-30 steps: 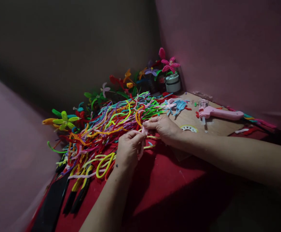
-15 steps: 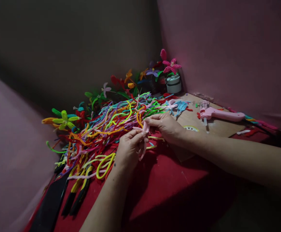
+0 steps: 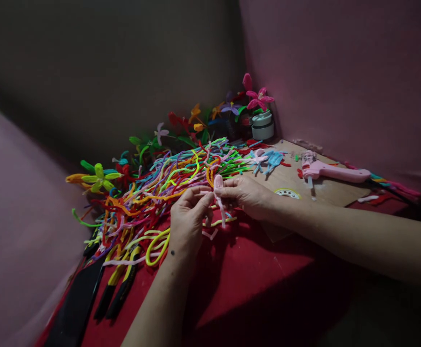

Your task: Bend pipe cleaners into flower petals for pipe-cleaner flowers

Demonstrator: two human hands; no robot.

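Between my two hands is a light pink pipe cleaner (image 3: 218,182), bent into a narrow petal-like loop at the top with a tail hanging down. My right hand (image 3: 248,195) pinches it just below the loop, thumb against fingers. From the other side my left hand (image 3: 190,212) closes its thumb and fingertips on a pink strand of it. Behind both hands spreads a heap of many-coloured pipe cleaners (image 3: 167,178). A short bent pink piece (image 3: 210,234) shows below my left fingers; whether it joins the held one I cannot tell.
A pink glue gun (image 3: 336,171) lies on a brown board (image 3: 326,190) beside a tape roll (image 3: 287,193). Yellow-black pliers (image 3: 118,284) and a black flat object (image 3: 74,303) lie front left. Pipe-cleaner flowers (image 3: 100,178) and a lidded jar (image 3: 263,126) line the back.
The pink pipe cleaner has been turned so its loop now stands upright and its tail hangs down. My right fingers shifted from its top to below the loop; my left hand moved slightly left.
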